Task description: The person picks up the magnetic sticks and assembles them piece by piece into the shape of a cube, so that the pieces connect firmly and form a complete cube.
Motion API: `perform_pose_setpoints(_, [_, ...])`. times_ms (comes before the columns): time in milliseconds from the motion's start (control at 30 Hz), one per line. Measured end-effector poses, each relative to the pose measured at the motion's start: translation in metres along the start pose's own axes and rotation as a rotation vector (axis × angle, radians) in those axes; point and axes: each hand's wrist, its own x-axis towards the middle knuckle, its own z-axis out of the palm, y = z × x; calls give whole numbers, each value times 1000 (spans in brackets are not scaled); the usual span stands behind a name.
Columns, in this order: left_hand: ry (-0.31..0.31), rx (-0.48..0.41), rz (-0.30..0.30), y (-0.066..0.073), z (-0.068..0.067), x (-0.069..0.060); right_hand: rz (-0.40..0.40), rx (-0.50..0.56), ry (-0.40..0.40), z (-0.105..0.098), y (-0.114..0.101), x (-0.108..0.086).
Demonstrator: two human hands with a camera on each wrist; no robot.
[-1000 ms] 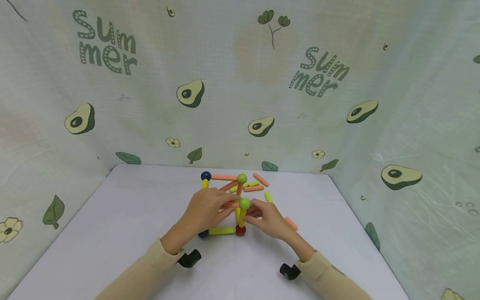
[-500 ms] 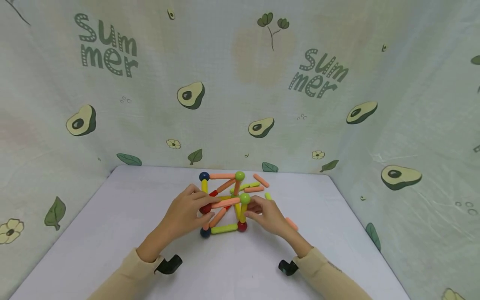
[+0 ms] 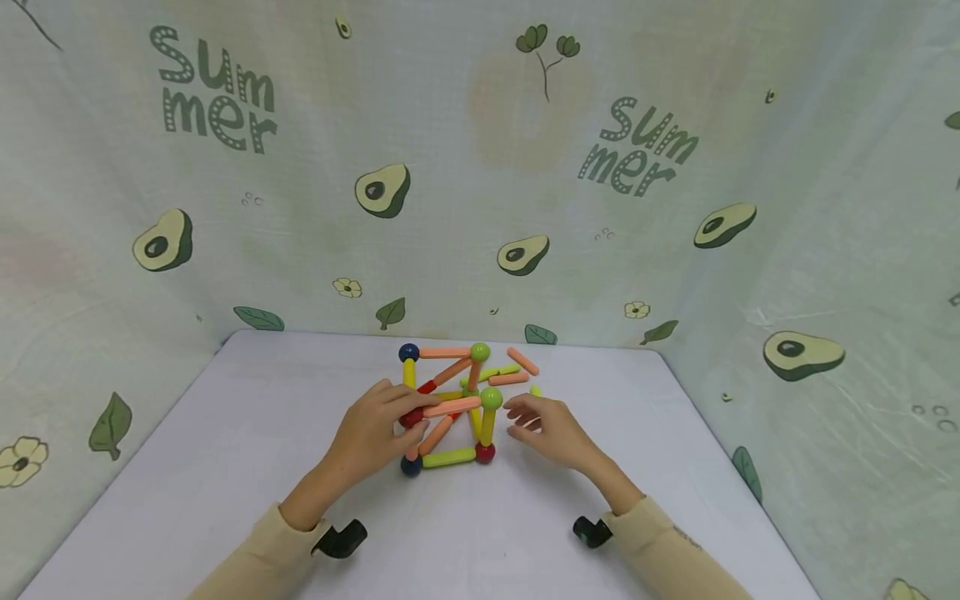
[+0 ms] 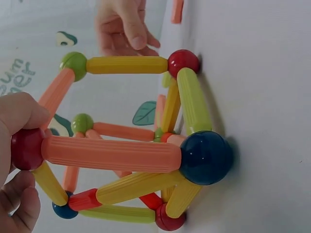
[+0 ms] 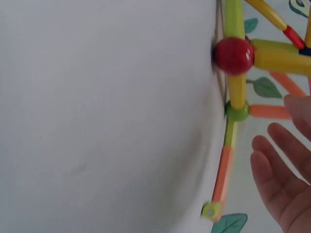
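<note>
A box-like frame of coloured rods and balls, apparently a magnetic building set, stands on the table. My left hand (image 3: 363, 429) holds its near upper-left red ball (image 4: 26, 149) between thumb and fingers. From that ball an orange rod (image 3: 452, 407) runs to a green ball (image 3: 491, 397) at the near upper-right corner. Under the green ball a yellow rod (image 3: 488, 427) stands on a lower red ball (image 3: 485, 452). My right hand (image 3: 551, 433) is just right of this corner, apart from it, fingers loosely bent and holding nothing. A dark blue ball (image 4: 206, 158) forms the near lower-left corner.
Behind and right of the frame lie loose orange rods (image 3: 522, 361) and lime rods (image 3: 535, 391). The white table (image 3: 480, 542) ends at a patterned cloth (image 3: 450, 275) at the back and sides.
My left hand has drawn back left from the upper orange rod to the red ball. My right hand has let go of the near right corner and moved slightly right.
</note>
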Motion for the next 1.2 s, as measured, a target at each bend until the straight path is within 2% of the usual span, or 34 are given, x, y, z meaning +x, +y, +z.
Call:
perform_pose_setpoints(233, [-5,-5,27,-3,2,-4,158,-171,50,-32,39,-3])
perform_pose_setpoints(333, [-11,-13,37,-6,2,-6,199,-206,35,-37,51,5])
perform_pose_setpoints(467, [-30,-38,46,-8,2,-9,228,-217,16,-32,54,27])
perform_pose_setpoints(600, [-66,-54,42,-9,0,-9,232,-253,5,-20,51,55])
perform_pose_setpoints(733, [-90,-70,31,-9,-2,-9,203,-338,-56,-10,51,74])
perform_pose_setpoints(833, [-101,-82,34,-9,-2,-8,181,-393,-85,-5,52,80])
perform_pose_setpoints(1033, [-102,-96,61,-11,-2,-8,153,-490,-30,1,56,84])
perform_pose_setpoints(1200, [-104,-99,65,-13,-3,-10,131,-521,-40,6,56,84])
